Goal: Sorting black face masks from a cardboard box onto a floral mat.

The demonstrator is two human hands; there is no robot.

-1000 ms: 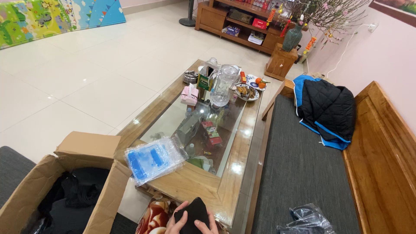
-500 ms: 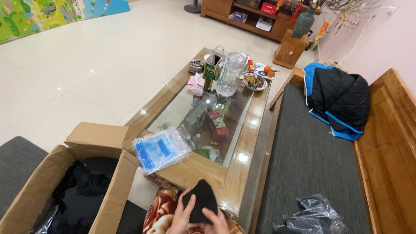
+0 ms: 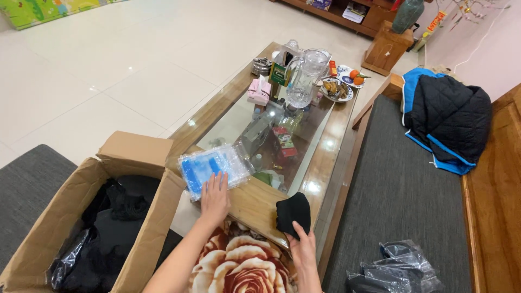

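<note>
Head view, looking down over a glass-topped coffee table (image 3: 325,157). Left hand (image 3: 215,199) lies flat, fingers spread, on the near edge of a clear plastic packet with blue inside (image 3: 214,167); palm down, nothing gripped, just pressing on it. Packet sits on the table's near-left corner, at about 11 o'clock from the hand. Right hand (image 3: 304,248) is at the table's near edge, fingers on the lower side of a small black cloth piece (image 3: 293,212) that rests on the wooden rim; whether it pinches the cloth or only touches it, cannot tell. Cloth is at 12 o'clock from that hand and at 3 o'clock from the packet, a bit apart from it. Open cardboard box (image 3: 135,163) with dark clothes stands on the floor at 9 o'clock of the left hand. Glass jug (image 3: 304,81) and a plate of snacks (image 3: 336,89) stand at the table's far end, 12 o'clock. Black and blue jacket (image 3: 448,122) lies on the bench at 2 o'clock. Plastic-bagged dark items (image 3: 399,268) lie at 3 o'clock of the right hand.
</note>
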